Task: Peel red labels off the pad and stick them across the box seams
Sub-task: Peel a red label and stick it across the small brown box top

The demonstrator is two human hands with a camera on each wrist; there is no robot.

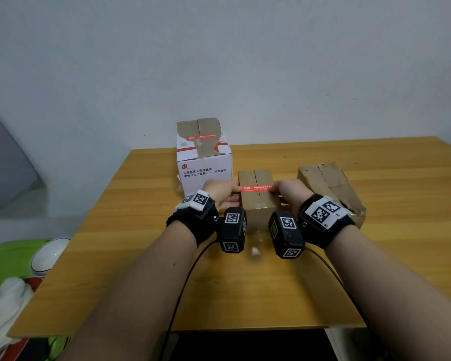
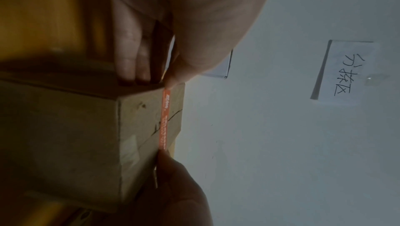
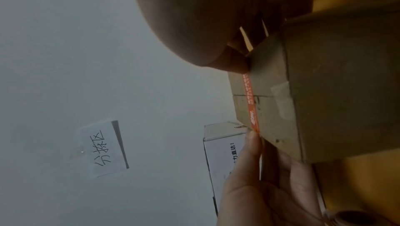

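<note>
A small brown cardboard box (image 1: pixel 255 207) stands mid-table with a red label (image 1: pixel 257 188) stretched across its top seam. My left hand (image 1: pixel 232 194) pinches the label's left end at the box edge, thumb on top; the other fingers (image 2: pixel 132 65) lie against the box's side. My right hand (image 1: pixel 278 190) pinches the right end, its thumb (image 3: pixel 236 63) pressing at the opposite edge. In the left wrist view the red label (image 2: pixel 164 118) runs flat over the seam between both thumbs. The label pad is not in view.
A taller white printed box (image 1: pixel 205 165) with a red label (image 1: pixel 201 138) on top stands behind on the left. A crumpled brown box (image 1: pixel 331 188) lies to the right. A white scrap (image 1: pixel 255 251) sits near my wrists. Green items and a white bowl (image 1: pixel 50 254) are off the table's left.
</note>
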